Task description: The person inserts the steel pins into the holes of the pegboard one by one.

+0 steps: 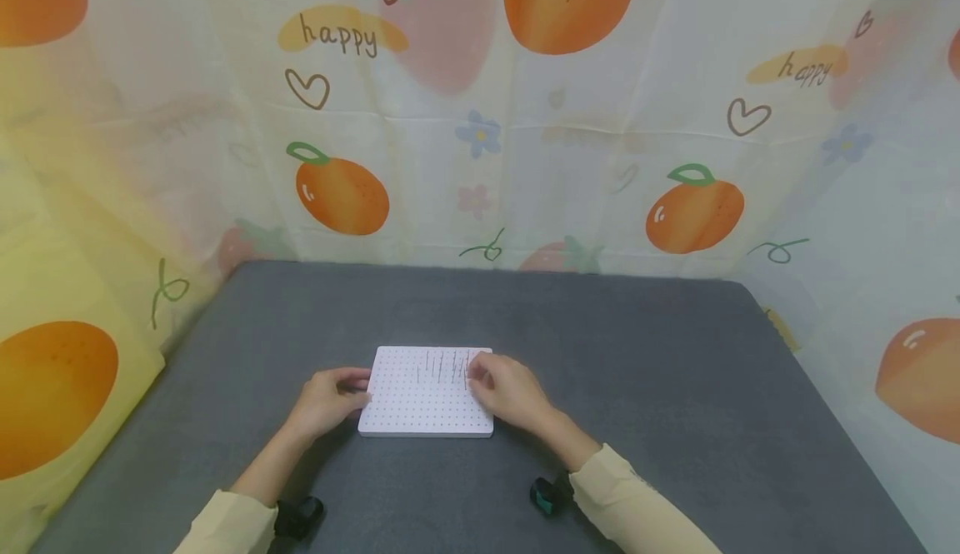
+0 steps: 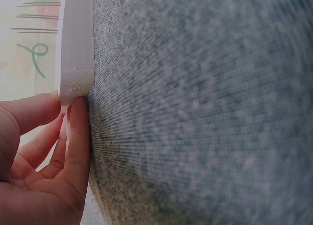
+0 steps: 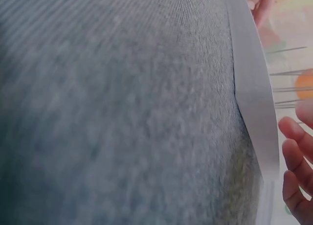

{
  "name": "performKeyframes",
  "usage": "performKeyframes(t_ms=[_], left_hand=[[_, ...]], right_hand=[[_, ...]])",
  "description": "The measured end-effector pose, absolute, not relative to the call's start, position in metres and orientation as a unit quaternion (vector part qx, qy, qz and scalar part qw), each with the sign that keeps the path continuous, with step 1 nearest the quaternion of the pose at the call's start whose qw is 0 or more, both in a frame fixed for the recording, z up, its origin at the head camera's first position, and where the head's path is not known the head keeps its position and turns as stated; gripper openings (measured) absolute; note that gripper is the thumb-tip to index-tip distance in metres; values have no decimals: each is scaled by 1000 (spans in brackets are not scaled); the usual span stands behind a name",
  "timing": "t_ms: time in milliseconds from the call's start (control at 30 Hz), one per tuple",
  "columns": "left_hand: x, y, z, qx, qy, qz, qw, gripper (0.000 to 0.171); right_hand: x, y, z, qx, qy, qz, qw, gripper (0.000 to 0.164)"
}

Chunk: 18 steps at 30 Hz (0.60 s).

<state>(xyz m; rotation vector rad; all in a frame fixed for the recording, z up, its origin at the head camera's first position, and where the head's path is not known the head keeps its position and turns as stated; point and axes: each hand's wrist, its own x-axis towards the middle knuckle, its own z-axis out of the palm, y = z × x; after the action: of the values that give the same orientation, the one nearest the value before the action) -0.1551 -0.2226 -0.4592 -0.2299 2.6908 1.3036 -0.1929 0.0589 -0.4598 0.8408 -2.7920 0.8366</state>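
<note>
A white pegboard [image 1: 420, 412] with rows of small holes lies on the grey table. Several thin dark needles [image 1: 440, 366] stand upright in its back half, also seen side-on in the right wrist view as thin needles [image 3: 292, 89]. At the board's left edge, my left hand [image 1: 326, 402] pinches it, thumb at the top corner and fingers at the side, low by the table. My right hand [image 1: 513, 391] is over the back right part, fingers curled, thumb and index fingertips close together around a thin needle that is mostly hidden.
The grey table [image 1: 637, 354] stretches out on all sides of the board. A curtain [image 1: 555, 187] printed with oranges and hearts hangs behind it and along both sides. Dark wrist devices are strapped near both sleeves.
</note>
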Motion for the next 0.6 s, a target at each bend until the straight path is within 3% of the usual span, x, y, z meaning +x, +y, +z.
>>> performKeyframes(t_ms=[600], left_hand=[[-145,-231,-447,-38,901,430,50,35]], right_hand=[[-194,101,-445,269,-928,242,86,8]])
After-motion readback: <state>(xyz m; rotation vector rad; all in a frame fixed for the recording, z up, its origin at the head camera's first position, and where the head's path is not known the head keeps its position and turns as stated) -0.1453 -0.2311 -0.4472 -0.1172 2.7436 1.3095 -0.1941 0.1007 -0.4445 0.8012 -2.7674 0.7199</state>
